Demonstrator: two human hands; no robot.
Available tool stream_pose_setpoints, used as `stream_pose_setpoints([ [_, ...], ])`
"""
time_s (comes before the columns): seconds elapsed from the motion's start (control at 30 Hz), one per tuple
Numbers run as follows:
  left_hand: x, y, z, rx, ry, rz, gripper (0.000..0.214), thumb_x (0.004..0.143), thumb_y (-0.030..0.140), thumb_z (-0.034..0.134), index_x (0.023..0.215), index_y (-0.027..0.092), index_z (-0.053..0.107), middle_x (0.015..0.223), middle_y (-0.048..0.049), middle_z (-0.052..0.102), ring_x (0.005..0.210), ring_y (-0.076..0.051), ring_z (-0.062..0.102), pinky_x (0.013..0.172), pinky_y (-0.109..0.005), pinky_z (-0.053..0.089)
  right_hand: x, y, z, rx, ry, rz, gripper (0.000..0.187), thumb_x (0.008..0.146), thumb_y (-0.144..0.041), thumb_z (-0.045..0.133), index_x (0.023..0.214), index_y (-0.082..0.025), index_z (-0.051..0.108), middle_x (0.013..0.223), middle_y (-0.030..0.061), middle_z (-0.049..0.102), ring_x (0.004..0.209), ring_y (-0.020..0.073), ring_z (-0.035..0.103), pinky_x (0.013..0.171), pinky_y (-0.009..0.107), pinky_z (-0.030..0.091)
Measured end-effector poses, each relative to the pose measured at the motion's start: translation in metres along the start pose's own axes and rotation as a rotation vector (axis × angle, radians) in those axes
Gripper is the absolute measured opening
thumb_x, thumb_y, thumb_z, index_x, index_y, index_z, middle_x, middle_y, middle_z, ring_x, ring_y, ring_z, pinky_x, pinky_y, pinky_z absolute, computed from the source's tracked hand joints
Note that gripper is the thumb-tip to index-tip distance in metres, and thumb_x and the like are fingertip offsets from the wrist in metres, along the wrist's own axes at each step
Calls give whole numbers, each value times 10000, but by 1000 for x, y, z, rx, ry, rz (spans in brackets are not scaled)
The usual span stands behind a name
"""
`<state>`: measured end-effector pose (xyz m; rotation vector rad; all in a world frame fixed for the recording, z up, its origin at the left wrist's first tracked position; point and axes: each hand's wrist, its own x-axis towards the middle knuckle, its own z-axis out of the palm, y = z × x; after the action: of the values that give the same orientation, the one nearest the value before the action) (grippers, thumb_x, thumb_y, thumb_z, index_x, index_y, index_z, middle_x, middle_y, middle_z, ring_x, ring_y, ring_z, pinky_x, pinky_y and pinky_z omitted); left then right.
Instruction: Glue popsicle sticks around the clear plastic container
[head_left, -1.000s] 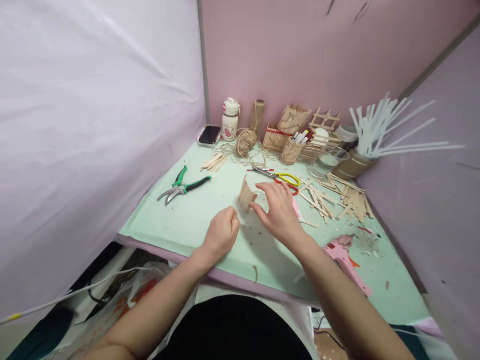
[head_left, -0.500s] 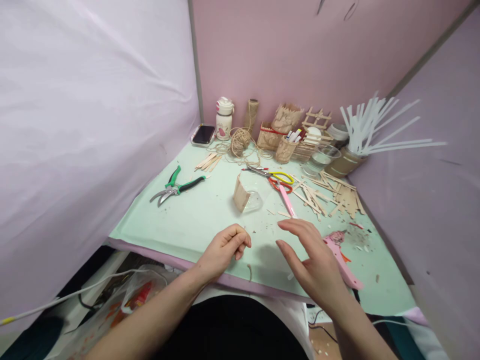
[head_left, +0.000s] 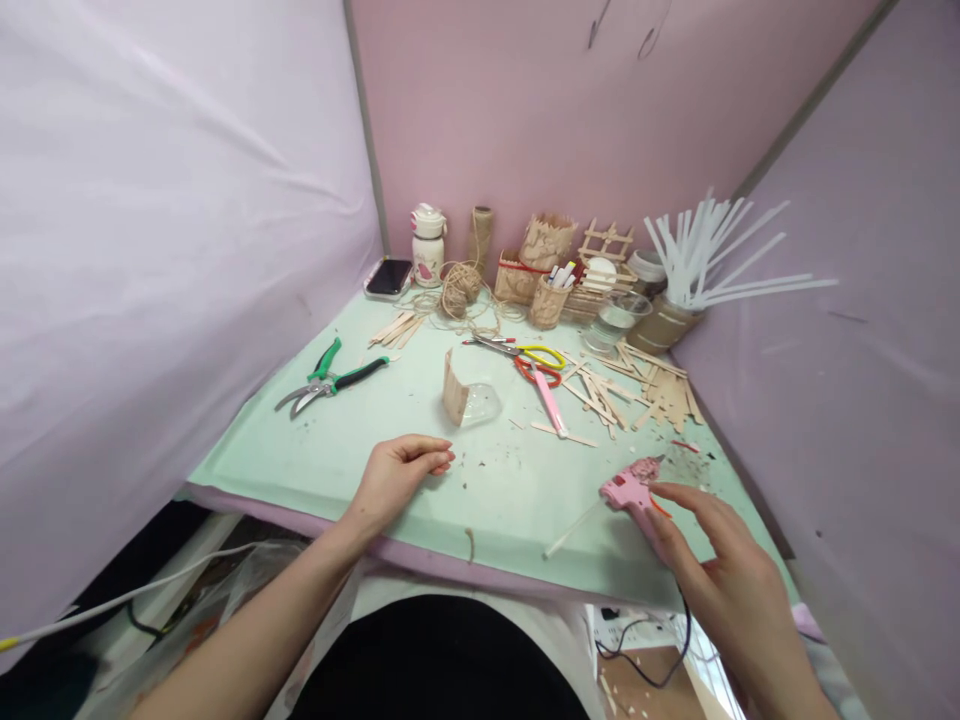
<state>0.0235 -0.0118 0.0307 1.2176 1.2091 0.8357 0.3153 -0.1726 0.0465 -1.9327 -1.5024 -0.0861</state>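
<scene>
Near the table's front edge, my left hand [head_left: 405,475] rests with thumb and fingers pressed together, and nothing shows between them. Just beyond it stands a small clear plastic cup [head_left: 484,403] with a few craft sticks [head_left: 454,393] upright along its left side. My right hand [head_left: 712,555] is at the pink hot glue gun [head_left: 628,488], thumb and forefinger apart around its handle; whether they touch it is unclear. A glue stick [head_left: 574,530] juts from the gun's rear. Its nozzle points toward the back right.
Green-handled pruning shears [head_left: 330,380] lie at left. Scissors [head_left: 536,360], a pink cutter [head_left: 550,402] and scattered craft sticks [head_left: 600,395] lie right of centre. Twine [head_left: 459,290], a bottle [head_left: 428,250], a phone [head_left: 388,278] and a holder of white glue sticks [head_left: 701,260] line the back.
My right hand has moved right to the glue gun, which has turned and shifted on the table. My left hand's fingers have straightened from a loose fist. The view has swung right.
</scene>
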Motion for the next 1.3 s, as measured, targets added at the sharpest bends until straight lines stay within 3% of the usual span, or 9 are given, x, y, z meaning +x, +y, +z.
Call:
stream_pose_setpoints([
  [0.33, 0, -15, 16, 451, 88, 388, 212, 910, 265, 400, 941, 202, 599, 657, 35, 569, 581, -135, 502, 583, -261, 409, -21, 50, 7, -137, 18, -4, 320, 913, -497, 464, 1018, -254, 645, 993, 96, 712, 925, 297, 662, 674, 409, 537],
  [0.53, 0, -21, 24, 583, -80, 569, 185, 868, 270, 569, 754, 211, 702, 773, -12, 717, 764, -169, 645, 818, -317, 461, -33, 65, 18, -147, -22, -42, 411, 930, -544, 419, 1009, -216, 652, 954, 101, 714, 878, 288, 651, 702, 403, 509],
  [0.63, 1, -26, 25, 605, -73, 646, 212, 846, 285, 634, 661, 207, 701, 799, -26, 724, 821, -182, 660, 891, -350, 459, -37, 69, 22, -137, -42, -22, 481, 938, -579, 381, 1040, -192, 649, 989, 116, 704, 877, 279, 643, 737, 400, 496],
  [0.83, 4, -38, 18, 505, -109, 680, 357, 923, 144, 431, 1205, 219, 637, 1085, -46, 740, 1005, -170, 688, 961, -353, 514, -40, 68, 35, -206, -36, 55, 699, 880, -739, 333, 1018, -135, 657, 911, 146, 670, 816, 302, 601, 746, 441, 479],
  [0.97, 3, -38, 9, 518, -172, 778, 498, 863, 49, 381, 1270, 232, 601, 1335, -50, 628, 1266, -173, 561, 1095, -386, 433, -39, 62, 41, -230, -50, 90, 673, 898, -724, 308, 950, -147, 652, 850, 135, 661, 765, 291, 585, 721, 431, 467],
  [1.03, 2, -34, 6, 497, -126, 757, 403, 872, 102, 441, 1194, 225, 650, 1239, -53, 687, 1189, -184, 613, 1054, -371, 465, -38, 61, 43, -233, -38, 82, 631, 922, -689, 297, 909, -161, 643, 809, 126, 652, 733, 280, 574, 685, 407, 456],
  [1.1, 2, -28, 4, 465, -28, 658, 238, 868, 197, 533, 1030, 214, 708, 973, -37, 756, 904, -175, 700, 866, -313, 547, -36, 61, 44, -260, 14, 52, 617, 942, -660, 275, 880, -162, 633, 775, 125, 638, 711, 273, 560, 662, 390, 444],
  [1.2, 7, -20, -2, 459, 150, 473, 286, 880, 356, 548, 690, 187, 680, 555, 14, 622, 516, -131, 578, 577, -259, 499, -31, 63, 46, -376, 120, 24, 637, 961, -627, 223, 842, -146, 624, 743, 137, 616, 688, 278, 537, 660, 393, 434],
  [1.3, 23, -13, -9, 507, 223, 425, 365, 891, 424, 512, 671, 171, 657, 601, -9, 622, 614, -158, 614, 672, -295, 514, -27, 65, 48, -484, 126, 78, 634, 970, -587, 206, 821, -137, 627, 697, 131, 595, 655, 284, 527, 635, 397, 428],
])
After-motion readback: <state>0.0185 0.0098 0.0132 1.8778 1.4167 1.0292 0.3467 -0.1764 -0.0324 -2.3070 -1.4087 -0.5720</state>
